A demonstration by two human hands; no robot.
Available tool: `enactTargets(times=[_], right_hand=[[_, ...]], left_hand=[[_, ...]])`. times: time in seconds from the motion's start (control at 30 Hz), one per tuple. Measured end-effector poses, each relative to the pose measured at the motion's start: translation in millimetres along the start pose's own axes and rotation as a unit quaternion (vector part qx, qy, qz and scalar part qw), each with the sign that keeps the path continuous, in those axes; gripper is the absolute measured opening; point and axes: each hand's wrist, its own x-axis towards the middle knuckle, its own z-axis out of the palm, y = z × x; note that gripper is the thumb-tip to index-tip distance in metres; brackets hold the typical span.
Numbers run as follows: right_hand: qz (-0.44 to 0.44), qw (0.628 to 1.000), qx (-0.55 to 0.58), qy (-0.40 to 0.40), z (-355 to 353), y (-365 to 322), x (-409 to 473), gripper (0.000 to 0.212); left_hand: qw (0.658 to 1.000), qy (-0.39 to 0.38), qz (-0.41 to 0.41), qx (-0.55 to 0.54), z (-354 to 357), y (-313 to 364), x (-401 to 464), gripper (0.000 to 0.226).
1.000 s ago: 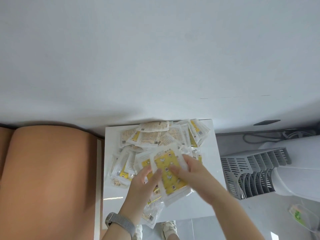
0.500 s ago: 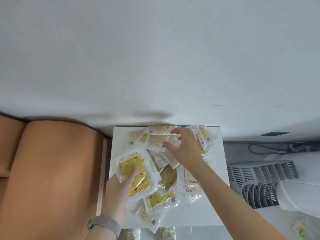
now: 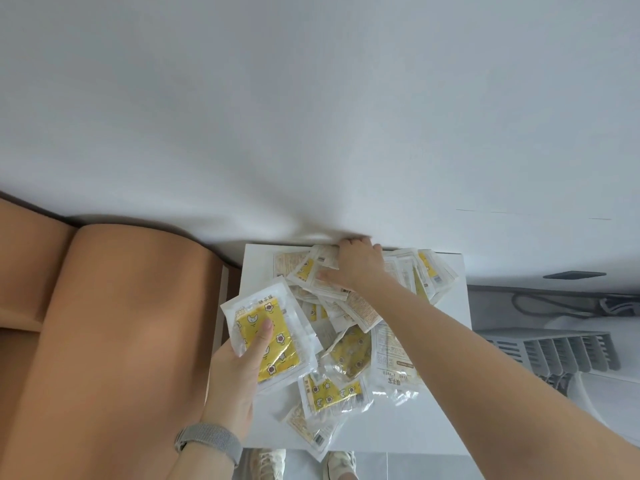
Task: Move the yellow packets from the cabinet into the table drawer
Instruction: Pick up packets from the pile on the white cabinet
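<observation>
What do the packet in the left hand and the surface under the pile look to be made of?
The held packet, gripped by the left hand, looks like thin glossy plastic film: clear crinkled edges with glare, yellow printed pad inside. The white surface looks like smooth painted or laminated board, with soft reflections; which one I cannot tell.

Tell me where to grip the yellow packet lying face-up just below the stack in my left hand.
Pinch the face-up packet by its near clear edge, coming from your side: that border is flat, free, overhanging lower packets, while its far edge tucks under the held stack.
</observation>
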Motion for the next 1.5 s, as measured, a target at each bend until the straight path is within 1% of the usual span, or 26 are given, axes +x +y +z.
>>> enactTargets(times=[0.07,0.1,0.2,0.27,0.33,0.4,0.47,0.5,0.53,0.57,0.6,0.67,0.7,0.73,0.77,0.83,0.87,0.9,0.97,1.0,1.03,1.1,1.13,1.2,1.33,1.5], right_hand=[[0.003,1.000,0.006,0.002,3,-2,-2,0.079],[0.002,1.000,0.016,0.009,6,-3,-4,0.075],[-0.010,0.999,0.008,0.042,8,-3,-13,0.055],[-0.043,0.996,-0.024,0.070,4,0,-21,0.040],[-0.070,0.993,-0.020,0.096,-3,5,-30,0.025],[-0.077,0.991,-0.014,0.107,-9,12,-39,0.031],[-0.062,0.991,0.015,0.114,-13,17,-47,0.035],[-0.033,0.991,0.050,0.119,-16,19,-52,0.034],[0.004,0.985,0.119,0.122,-18,20,-56,0.029],[0.046,0.966,0.222,0.123,-20,20,-60,0.023],[0.095,0.926,0.346,0.113,-22,21,-64,0.019],[0.181,0.801,0.567,0.063,-27,19,-75,0.015],[0.205,0.745,0.634,0.040,-30,17,-80,0.018],[0.217,0.709,0.671,0.019,-30,14,-83,0.023],[0.222,0.684,0.695,0.005,-30,10,-85,0.030],[0.233,0.656,0.718,0.000,-26,-2,-79,0.036],[0.247,0.656,0.713,0.008,-23,-11,-74,0.033],[0.257,0.682,0.684,0.020,-20,-20,-66,0.032],[0.250,0.806,0.536,0.019,-14,-37,-51,0.041],[0.253,0.853,0.457,0.017,-11,-46,-45,0.044],[0.264,0.874,0.409,0.007,-9,-52,-41,0.045],[0.280,0.883,0.375,-0.030,-3,-62,-36,0.044],[0.282,0.889,0.360,-0.033,1,-66,-36,0.045],[0.286,0.898,0.334,-0.017,8,-72,-33,0.045],[0.297,0.901,0.318,0.006,15,-76,-29,0.040],[0.302,0.897,0.323,0.006,13,-72,-25,0.045]], left_hand=[[1.000,0.006,-0.002,-0.003,0,0,1,0.034],[1.000,0.006,-0.003,-0.005,-1,0,1,0.034],[1.000,0.004,-0.007,-0.007,-1,1,2,0.035],[1.000,0.003,-0.008,-0.008,-2,2,1,0.035],[1.000,0.003,-0.006,-0.009,-3,4,1,0.033],[1.000,0.004,-0.004,-0.009,-5,7,1,0.033],[1.000,0.004,-0.004,-0.006,-8,10,1,0.036],[1.000,0.005,-0.004,-0.005,-10,11,1,0.037],[1.000,0.006,-0.004,-0.004,-11,12,2,0.038],[1.000,0.007,-0.005,-0.004,-13,13,2,0.039],[1.000,0.007,-0.005,-0.004,-15,13,3,0.040],[1.000,0.008,-0.006,-0.006,-18,14,4,0.040],[1.000,0.009,-0.007,-0.006,-19,15,4,0.038],[1.000,0.010,-0.007,-0.006,-20,15,4,0.037],[1.000,0.010,-0.008,-0.006,-22,15,4,0.036],[1.000,0.009,-0.009,-0.003,-24,16,5,0.033],[1.000,0.010,-0.009,-0.004,-25,16,5,0.031],[1.000,0.012,-0.009,-0.005,-27,16,5,0.029],[1.000,0.014,-0.008,-0.008,-29,16,5,0.028],[1.000,0.013,-0.008,-0.011,-31,17,5,0.029],[1.000,0.012,-0.008,-0.012,-32,17,5,0.030],[1.000,0.011,-0.009,-0.014,-35,17,4,0.031],[1.000,0.011,-0.009,-0.015,-36,17,4,0.031],[1.000,0.009,-0.009,-0.016,-38,18,3,0.032],[1.000,0.007,-0.006,-0.016,-41,18,4,0.033],[1.000,0.005,-0.006,-0.016,-40,18,5,0.037]])
